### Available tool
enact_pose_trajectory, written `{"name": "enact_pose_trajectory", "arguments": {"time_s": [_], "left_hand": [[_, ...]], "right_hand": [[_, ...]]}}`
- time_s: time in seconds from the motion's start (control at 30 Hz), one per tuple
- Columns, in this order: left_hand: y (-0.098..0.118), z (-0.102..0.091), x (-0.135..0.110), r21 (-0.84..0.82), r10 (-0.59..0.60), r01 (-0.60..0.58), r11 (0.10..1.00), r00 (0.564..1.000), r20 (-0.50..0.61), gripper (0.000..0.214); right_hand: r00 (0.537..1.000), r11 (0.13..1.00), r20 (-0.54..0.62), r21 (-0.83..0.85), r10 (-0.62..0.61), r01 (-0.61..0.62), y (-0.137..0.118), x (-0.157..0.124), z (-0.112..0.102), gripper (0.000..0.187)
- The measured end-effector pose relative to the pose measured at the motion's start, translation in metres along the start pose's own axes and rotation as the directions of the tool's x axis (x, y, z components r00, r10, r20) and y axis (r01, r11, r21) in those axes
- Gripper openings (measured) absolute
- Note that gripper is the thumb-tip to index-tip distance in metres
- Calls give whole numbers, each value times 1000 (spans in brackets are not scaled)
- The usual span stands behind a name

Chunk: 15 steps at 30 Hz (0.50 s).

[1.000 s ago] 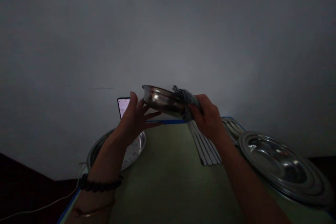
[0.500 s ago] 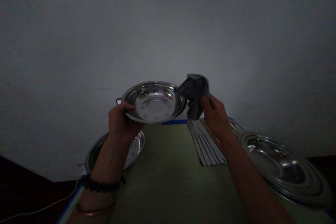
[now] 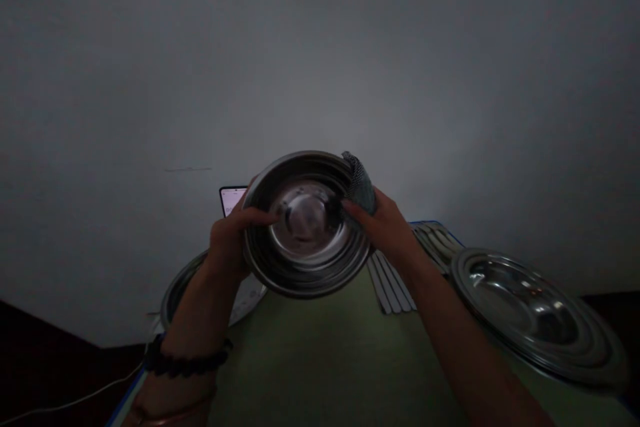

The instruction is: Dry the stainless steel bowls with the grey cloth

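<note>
A shiny round metal bowl [image 3: 307, 223] is held up above the table, its inside tilted toward me. My left hand [image 3: 233, 237] is closed on its left side, with the thumb over the rim and the fingers hidden behind. At the right side, my right hand [image 3: 383, 220] presses a dark grey cloth [image 3: 359, 187] around the rim, its thumb reaching inside the bowl. The cloth covers part of the rim and inner wall.
Another metal bowl [image 3: 180, 283] stands at the left, partly behind my left forearm. A stack of metal bowls [image 3: 540, 320] sits at the right. Several flat pale-handled utensils [image 3: 393, 287] lie on the green table [image 3: 320, 360]. A phone [image 3: 231, 199] stands upright by the wall.
The bowl has tipped up so its inside faces me. My right hand has moved left, bringing the cloth from beside the bowl onto its right rim.
</note>
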<state>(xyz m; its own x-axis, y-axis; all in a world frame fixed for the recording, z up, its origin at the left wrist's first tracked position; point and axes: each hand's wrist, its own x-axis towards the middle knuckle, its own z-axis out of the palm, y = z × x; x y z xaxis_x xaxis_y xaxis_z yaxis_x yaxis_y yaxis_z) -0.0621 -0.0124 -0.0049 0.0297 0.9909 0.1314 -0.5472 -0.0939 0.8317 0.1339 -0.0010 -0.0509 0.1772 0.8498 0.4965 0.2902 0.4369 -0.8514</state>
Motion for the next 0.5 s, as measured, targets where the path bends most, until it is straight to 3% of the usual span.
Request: {"name": "enact_pose_trajectory", "arguments": {"time_s": [0.13,0.33,0.43,0.5], "left_hand": [[2,-2,-1,79,11,-19,997,995,96,46],[-8,-4,5,163,144,-198,967,945,292,45],[-14,-7,10,168,215,-277,946,925,312,46],[-19,-8,14,155,301,-362,919,899,317,49]], "right_hand": [[994,967,-28,-235,-107,97,1,0,-6,27],[993,911,-66,-408,-97,62,9,1,-4,30],[996,911,-73,-412,-49,15,11,1,-5,34],[999,957,-36,-286,29,-38,8,1,-6,34]]}}
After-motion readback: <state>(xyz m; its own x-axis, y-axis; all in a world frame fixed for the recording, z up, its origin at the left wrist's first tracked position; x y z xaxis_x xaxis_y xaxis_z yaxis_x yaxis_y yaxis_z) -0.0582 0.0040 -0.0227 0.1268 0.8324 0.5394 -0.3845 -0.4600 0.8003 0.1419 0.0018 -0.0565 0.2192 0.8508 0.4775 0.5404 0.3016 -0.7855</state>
